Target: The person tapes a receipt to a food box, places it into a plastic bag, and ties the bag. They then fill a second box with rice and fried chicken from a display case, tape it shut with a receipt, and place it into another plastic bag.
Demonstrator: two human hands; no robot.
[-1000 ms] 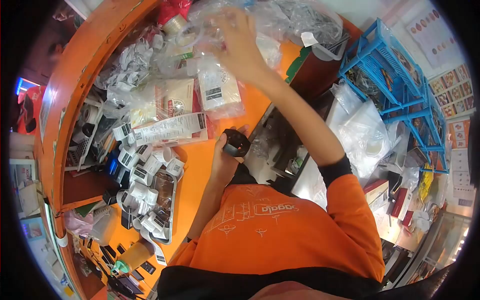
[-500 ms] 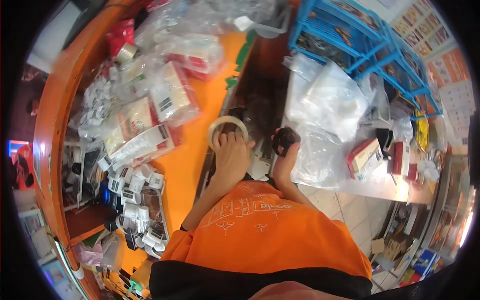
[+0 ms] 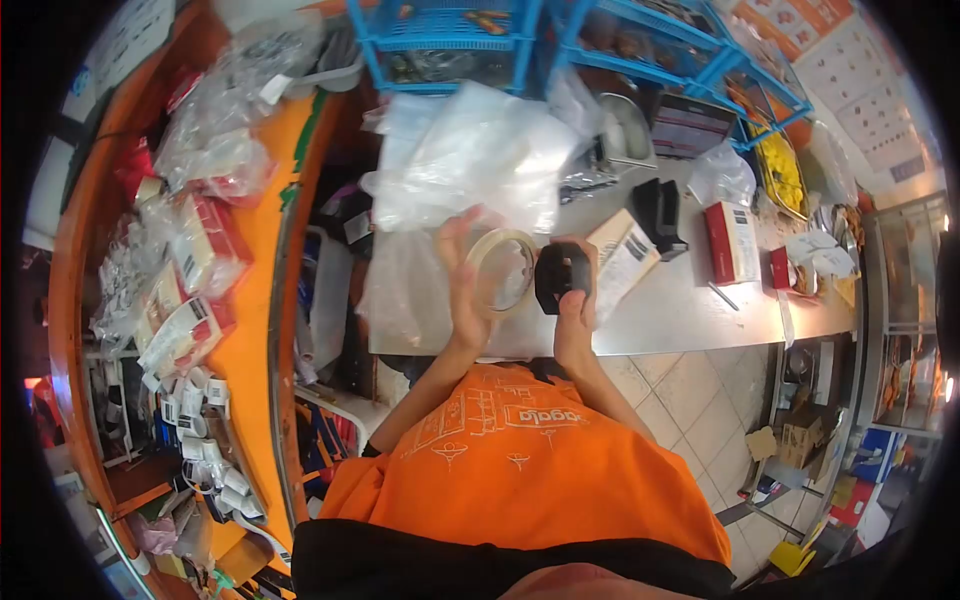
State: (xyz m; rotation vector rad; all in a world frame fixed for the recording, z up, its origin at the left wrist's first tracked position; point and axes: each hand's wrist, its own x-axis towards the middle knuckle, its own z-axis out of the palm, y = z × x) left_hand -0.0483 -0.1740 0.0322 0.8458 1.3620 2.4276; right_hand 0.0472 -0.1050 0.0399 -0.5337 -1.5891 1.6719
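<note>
My left hand [image 3: 465,300] grips a roll of clear tape [image 3: 488,245] at its near side, the ring tilted up and its centre hole facing me. Beside it, my right hand [image 3: 575,325] is closed round a black ring-shaped piece with angular edges [image 3: 547,277], its thumb on the near side. What kind of piece it is, I cannot make out. The two things are close together, above the near edge of the metal table [image 3: 640,325]. Clear plastic bags [image 3: 465,150] lie just beyond my hands, and a cream and red box [image 3: 625,270] lies right of the black piece.
Blue plastic racks [image 3: 450,35] stand at the back. On the left, an orange counter [image 3: 255,330] carries bagged boxes [image 3: 205,245] and several small white boxes [image 3: 190,420]. Another red and white box [image 3: 733,243] and a black holder [image 3: 660,220] are on the metal table.
My view has turned right, from the orange counter toward the metal table. The tape roll has come up from the counter's edge in my left hand, close to the black piece in my right.
</note>
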